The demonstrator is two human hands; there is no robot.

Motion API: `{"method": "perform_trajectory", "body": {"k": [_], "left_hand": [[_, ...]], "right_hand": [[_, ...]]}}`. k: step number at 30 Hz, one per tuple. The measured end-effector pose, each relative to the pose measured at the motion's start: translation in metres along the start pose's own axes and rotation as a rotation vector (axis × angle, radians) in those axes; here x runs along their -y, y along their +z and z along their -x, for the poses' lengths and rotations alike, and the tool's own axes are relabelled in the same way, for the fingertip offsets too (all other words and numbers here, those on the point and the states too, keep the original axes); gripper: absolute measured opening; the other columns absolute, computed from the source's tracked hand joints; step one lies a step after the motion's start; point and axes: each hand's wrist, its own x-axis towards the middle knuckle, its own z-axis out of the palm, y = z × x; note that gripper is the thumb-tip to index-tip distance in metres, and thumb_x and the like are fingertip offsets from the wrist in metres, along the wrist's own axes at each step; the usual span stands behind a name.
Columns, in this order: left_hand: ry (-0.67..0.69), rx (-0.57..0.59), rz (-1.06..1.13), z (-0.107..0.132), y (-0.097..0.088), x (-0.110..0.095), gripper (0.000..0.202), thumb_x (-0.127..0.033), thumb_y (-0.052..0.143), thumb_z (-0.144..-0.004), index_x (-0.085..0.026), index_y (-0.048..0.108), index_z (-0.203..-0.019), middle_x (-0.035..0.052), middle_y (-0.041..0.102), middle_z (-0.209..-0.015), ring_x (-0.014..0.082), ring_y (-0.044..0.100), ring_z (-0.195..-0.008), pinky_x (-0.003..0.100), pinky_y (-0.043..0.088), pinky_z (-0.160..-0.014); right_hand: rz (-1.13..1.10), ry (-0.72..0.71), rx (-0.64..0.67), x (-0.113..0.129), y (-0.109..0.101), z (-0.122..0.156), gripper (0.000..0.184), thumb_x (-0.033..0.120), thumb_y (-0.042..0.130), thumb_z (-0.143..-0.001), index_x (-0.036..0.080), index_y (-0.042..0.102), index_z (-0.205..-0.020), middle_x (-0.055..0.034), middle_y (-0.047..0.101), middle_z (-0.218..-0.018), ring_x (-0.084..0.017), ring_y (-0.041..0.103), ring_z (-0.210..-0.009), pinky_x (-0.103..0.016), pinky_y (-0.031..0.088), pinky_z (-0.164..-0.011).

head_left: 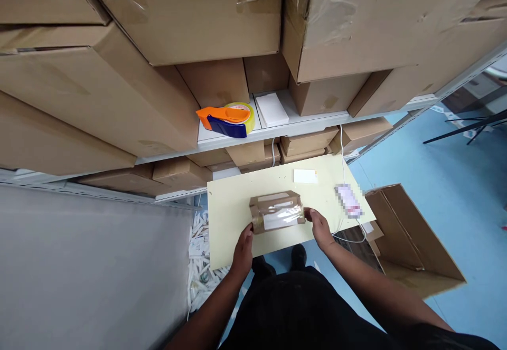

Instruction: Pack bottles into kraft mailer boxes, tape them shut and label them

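Note:
A small brown cardboard box [273,210] lies over the pale yellow table, with shiny clear tape and white label-like patches on its upper side. My left hand [243,247] grips its near left corner, the thumb along the edge. At the opposite end, my right hand [320,228] holds the box's right side with its fingers; part of them is hidden. Beyond the box sits a flat white card-like piece [304,176]. To the right of my right hand lies a pixelated phone-like object [349,200] with a white cable.
The pale table [225,218] stands against shelves stacked with large cartons [198,12]. On the shelf edge [253,126] rest an orange-and-blue tape dispenser [227,120] and a white stack [271,110]. A large open carton [415,239] stands right; white scraps [200,265] lie left.

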Motion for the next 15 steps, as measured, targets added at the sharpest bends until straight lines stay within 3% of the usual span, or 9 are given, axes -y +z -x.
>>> {"method": "perform_trajectory", "body": {"k": [6, 15], "left_hand": [[0.027, -0.083, 0.012, -0.028, 0.001, -0.026, 0.057, -0.06, 0.039, -0.1, -0.023, 0.057, -0.14, 0.0104, 0.058, -0.148, 0.0279, 0.052, -0.14, 0.047, 0.044, -0.116], [-0.054, -0.062, 0.093, -0.029, -0.006, -0.018, 0.053, -0.061, 0.043, -0.097, -0.022, 0.061, -0.128, 0.0122, 0.063, -0.139, 0.029, 0.06, -0.128, 0.046, 0.055, -0.101]], "right_hand": [[0.022, -0.041, -0.071, 0.015, 0.017, -0.024, 0.059, 0.072, 0.048, -0.091, 0.019, 0.075, -0.099, -0.0108, 0.077, -0.105, -0.029, 0.068, -0.104, -0.042, 0.053, -0.097], [0.068, 0.039, -0.079, -0.006, 0.015, -0.024, 0.06, 0.071, 0.047, -0.089, 0.019, 0.075, -0.102, -0.0093, 0.078, -0.104, -0.027, 0.069, -0.099, -0.04, 0.054, -0.091]]}}
